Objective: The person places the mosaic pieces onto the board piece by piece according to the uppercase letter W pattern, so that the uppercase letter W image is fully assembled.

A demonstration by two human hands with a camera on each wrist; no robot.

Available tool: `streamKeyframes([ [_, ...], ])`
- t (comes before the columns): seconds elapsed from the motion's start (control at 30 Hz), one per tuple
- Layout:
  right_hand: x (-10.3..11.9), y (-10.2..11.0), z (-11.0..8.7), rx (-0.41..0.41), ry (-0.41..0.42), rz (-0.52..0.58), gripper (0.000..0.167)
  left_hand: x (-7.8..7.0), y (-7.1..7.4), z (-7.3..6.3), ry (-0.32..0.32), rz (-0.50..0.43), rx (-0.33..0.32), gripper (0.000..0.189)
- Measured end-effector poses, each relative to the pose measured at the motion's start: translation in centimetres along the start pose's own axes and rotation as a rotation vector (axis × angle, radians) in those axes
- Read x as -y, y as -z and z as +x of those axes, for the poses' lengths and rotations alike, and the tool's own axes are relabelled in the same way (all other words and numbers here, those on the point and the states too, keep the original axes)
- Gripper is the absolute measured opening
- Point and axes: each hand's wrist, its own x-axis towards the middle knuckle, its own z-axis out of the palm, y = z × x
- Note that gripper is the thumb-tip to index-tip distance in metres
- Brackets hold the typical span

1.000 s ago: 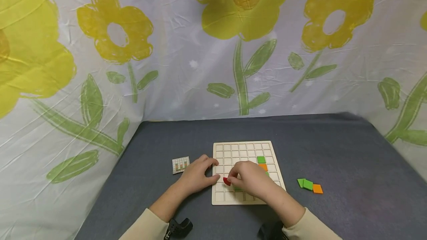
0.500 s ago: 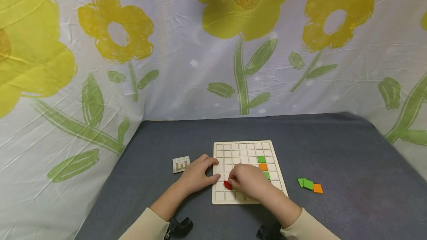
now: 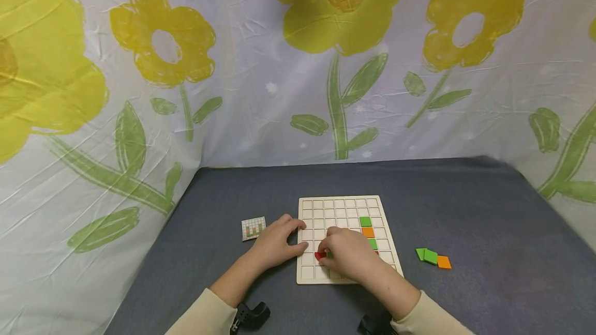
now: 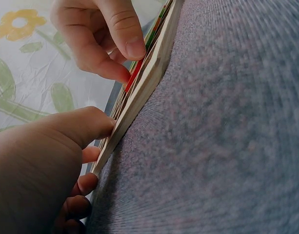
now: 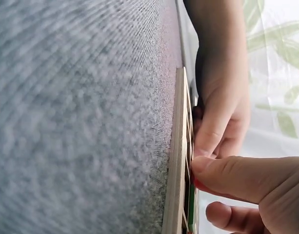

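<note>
My right hand point(image 3: 349, 253) pinches a small red tile point(image 3: 319, 256) between thumb and fingertips. It holds the tile low over the lower left of a pale wooden grid board point(image 3: 339, 204); in the left wrist view the tile point(image 4: 134, 77) sits tilted at the board's surface. How far it sits inside a cell is hard to tell. My left hand point(image 3: 277, 242) rests at the board's left edge, thumb and fingers spread and touching it. Green tiles point(image 3: 365, 221) and an orange tile point(image 3: 368, 232) lie in the board's right-hand cells. The right hand covers part of the board.
A small printed pattern card point(image 3: 253, 227) lies left of the board, partly behind the left hand. Right of the board, on the dark cloth-covered table point(image 3: 489, 221), are loose green tiles point(image 3: 430, 257) and an orange tile point(image 3: 444, 262). A flowered curtain point(image 3: 251, 118) hangs behind.
The red tile has shifted slightly to the right and down with the right fingers, against the board. My left hand has stayed at the board's edge.
</note>
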Motion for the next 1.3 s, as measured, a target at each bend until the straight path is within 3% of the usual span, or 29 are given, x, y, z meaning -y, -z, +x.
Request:
streamKeyframes([
  [0.23,-0.5,0.8,-0.2,0.012,-0.011,0.043,0.01,0.0,0.0,0.1,-0.003,0.008,0.005,0.036],
  [0.43,-1.9,3.4,-0.4,0.011,-0.092,0.125,0.008,0.0,-0.1,0.1,0.012,0.002,0.01,0.036],
  [0.67,-5.0,6.4,-1.3,-0.003,-0.165,0.3,0.012,0.0,-0.1,0.0,-0.001,-0.002,0.007,0.038],
  [0.9,-8.4,8.9,-3.5,-0.006,-0.284,0.428,0.019,0.0,-0.3,0.2,0.017,-0.001,0.014,0.037],
  [1.13,-11.6,11.2,-6.6,-0.022,-0.388,0.453,0.026,0.0,-0.4,0.2,0.012,-0.007,0.009,0.037],
  [1.3,-14.0,12.1,-8.4,0.067,-0.414,0.551,0.034,-0.1,-0.1,0.0,0.007,-0.009,0.004,0.038],
])
